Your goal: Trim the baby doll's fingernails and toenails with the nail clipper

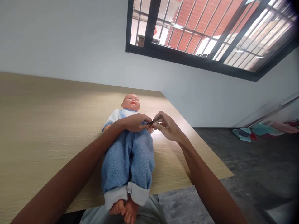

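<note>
A baby doll (pixel 129 155) in a white top and blue fleece trousers lies on its back on the wooden table (pixel 46 124), feet toward me and hanging over the near edge. My left hand (pixel 135 122) is closed over the doll's chest and pinches the doll's small hand (pixel 149 129) at its right side. My right hand (pixel 167 125) is closed on a small dark tool (pixel 154 120), likely a nail clipper, whose tip meets the doll's hand.
The table ends at a white wall with a barred window (pixel 210 34) above. Dark grey floor (pixel 257 161) lies to the right, with folded coloured mats (pixel 257 130) along the wall.
</note>
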`<state>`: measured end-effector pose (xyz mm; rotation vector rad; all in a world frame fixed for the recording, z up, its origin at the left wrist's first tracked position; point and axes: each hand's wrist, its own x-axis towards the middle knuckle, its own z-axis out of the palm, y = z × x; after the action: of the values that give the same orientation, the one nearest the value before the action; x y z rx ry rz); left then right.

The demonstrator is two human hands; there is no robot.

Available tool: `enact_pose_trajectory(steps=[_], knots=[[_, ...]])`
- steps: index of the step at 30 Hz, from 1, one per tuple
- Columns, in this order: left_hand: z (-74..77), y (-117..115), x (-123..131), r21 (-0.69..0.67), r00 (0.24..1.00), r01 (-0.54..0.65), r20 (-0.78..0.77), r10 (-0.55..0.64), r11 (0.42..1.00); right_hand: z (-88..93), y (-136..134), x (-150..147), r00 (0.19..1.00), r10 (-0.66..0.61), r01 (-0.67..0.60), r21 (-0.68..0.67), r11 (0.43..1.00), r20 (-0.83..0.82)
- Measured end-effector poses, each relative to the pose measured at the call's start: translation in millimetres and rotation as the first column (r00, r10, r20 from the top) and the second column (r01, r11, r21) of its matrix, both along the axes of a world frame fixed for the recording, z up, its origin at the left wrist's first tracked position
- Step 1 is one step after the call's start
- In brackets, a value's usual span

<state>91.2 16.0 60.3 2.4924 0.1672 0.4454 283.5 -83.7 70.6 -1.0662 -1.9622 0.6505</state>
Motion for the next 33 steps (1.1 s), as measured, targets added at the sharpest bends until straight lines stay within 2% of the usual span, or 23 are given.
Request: enact_pose_trajectory(steps=[4, 19, 26, 33], knots=[[-2.3, 1, 0, 0.017, 1.0, -0.028, -0.002, 0.028, 0.999, 1.0, 0, -2, 1.0, -0.019, 0.018, 0.027, 0.999, 0.008], [0.6, -2, -1, 0.009, 0.999, -0.017, -0.036, 0.017, 1.0, 3.3, -3, -16, 0.988, -0.036, 0.026, 0.063, 0.998, 0.151], [2.7, -4, -2, -0.01, 1.0, -0.029, -0.01, 0.029, 1.0, 2.2, -3, -17, 0.984, 0.009, -0.023, 0.076, 0.997, 0.179], [1.4, -4, -4, -0.045, 0.992, -0.084, 0.089, 0.088, 0.995, -6.0, -5, -10, 0.996, -0.036, 0.025, 0.129, 0.991, 0.083]])
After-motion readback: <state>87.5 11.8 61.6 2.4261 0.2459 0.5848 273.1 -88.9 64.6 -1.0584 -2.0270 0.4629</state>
